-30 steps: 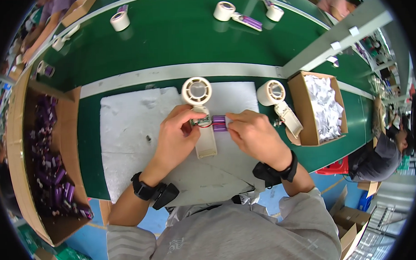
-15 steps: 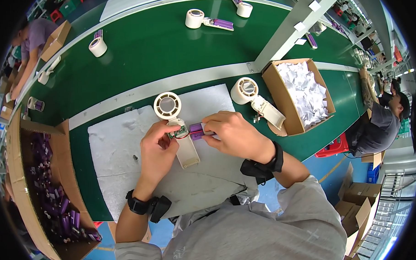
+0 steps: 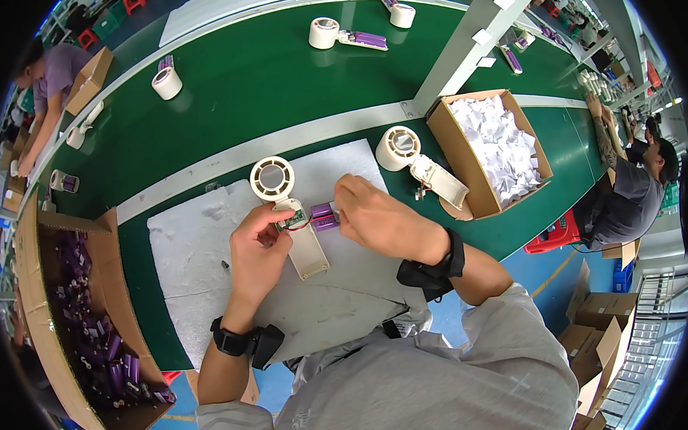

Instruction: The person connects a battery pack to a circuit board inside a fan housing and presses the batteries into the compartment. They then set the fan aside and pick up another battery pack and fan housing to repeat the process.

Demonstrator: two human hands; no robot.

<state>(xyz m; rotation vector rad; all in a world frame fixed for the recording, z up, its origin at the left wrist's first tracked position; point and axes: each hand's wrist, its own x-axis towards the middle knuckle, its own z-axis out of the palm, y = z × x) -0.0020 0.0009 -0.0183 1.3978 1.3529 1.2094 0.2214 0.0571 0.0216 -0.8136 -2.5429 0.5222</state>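
A white handheld fan (image 3: 272, 178) with its long handle shell (image 3: 307, 250) laid open rests on the pale foam sheet (image 3: 190, 254). At the top of the handle, my left hand (image 3: 258, 252) pinches the edge of a small green circuit board (image 3: 296, 217). Red and dark wires run from the board to a purple battery pack (image 3: 325, 216), lying just right of the handle. My right hand (image 3: 390, 222) is at the battery's right end, fingers curled together. Whatever they pinch is hidden behind them.
A second opened fan (image 3: 398, 148) lies beside a carton of white paper pieces (image 3: 501, 153). At left stands a carton of purple batteries (image 3: 105, 216). Beyond the metal rail (image 3: 228, 149), several fans sit on the green belt (image 3: 241, 82). People work at both sides.
My right fingers have curled in and risen slightly at the battery's right end, showing more of their backs. My left hand keeps its pinch at the board.
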